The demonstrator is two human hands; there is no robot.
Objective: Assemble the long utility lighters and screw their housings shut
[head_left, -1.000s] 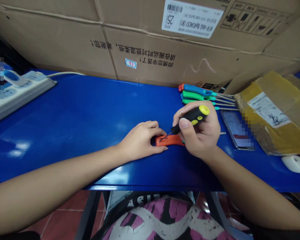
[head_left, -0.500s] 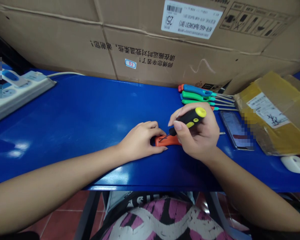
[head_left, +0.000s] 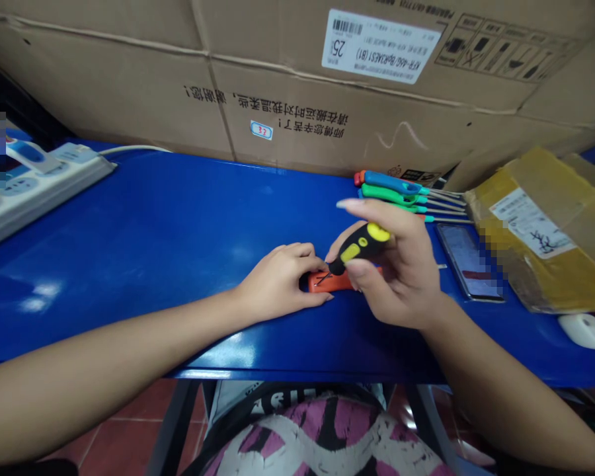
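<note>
A small orange plastic piece lies on the blue table, and my left hand presses on it from the left, fingers curled over its end. My right hand is shut on a small precision screwdriver with a black and yellow handle. Its thin shaft reaches left over the orange piece, with the tip at the piece's left part, next to my left fingers. My right hand hides part of the piece's right end.
Several screwdrivers with blue and green handles lie in a row at the table's back. To the right are a phone, a yellow parcel and a white mouse. A power strip sits at left, before cardboard boxes.
The screwdriver handle has swung lower and to the left, closer to the orange piece. My right hand has turned, its index finger lifted. My left hand stays in place.
</note>
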